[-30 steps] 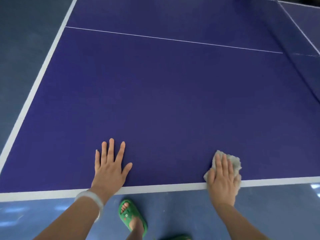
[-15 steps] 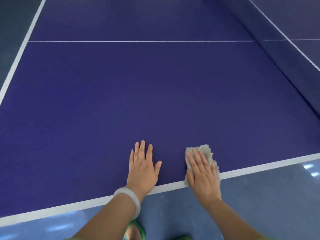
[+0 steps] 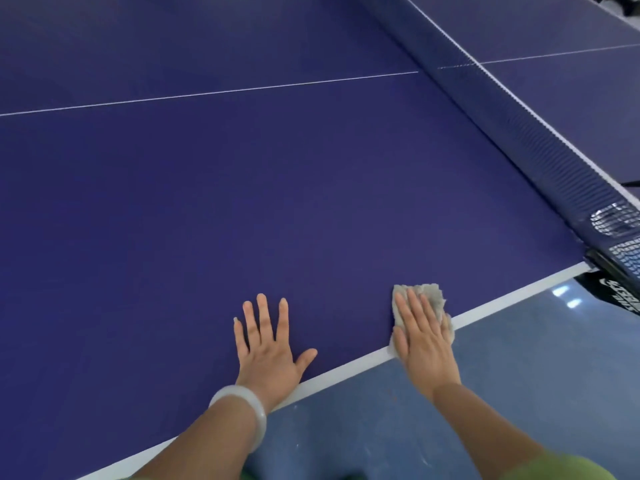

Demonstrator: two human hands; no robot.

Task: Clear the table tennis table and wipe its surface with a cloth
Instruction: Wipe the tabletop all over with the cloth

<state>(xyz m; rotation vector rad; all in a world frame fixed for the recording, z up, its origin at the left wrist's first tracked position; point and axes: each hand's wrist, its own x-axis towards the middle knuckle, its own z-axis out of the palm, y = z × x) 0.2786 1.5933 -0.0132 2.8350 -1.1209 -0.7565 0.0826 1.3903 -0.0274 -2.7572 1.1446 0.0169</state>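
Observation:
The dark blue table tennis table [image 3: 277,202] fills most of the view, with a white line along its near edge. My right hand [image 3: 424,341] presses flat, fingers straight, on a crumpled grey cloth [image 3: 431,294] at that near edge. My left hand [image 3: 268,348] lies flat on the table surface to the left of the cloth, fingers spread, a pale bangle on the wrist. Nothing lies on the blue surface in view apart from the cloth.
The dark net [image 3: 519,126] runs along the right side from the back to its clamp [image 3: 616,244] at the near right corner of this half. Beyond it is the other half of the table [image 3: 554,29]. Blue floor [image 3: 485,375] lies below the near edge.
The view has swung right, bringing the net and its clamp into sight. My right hand has slid the cloth along the near edge, and my left hand has shifted along the table with it.

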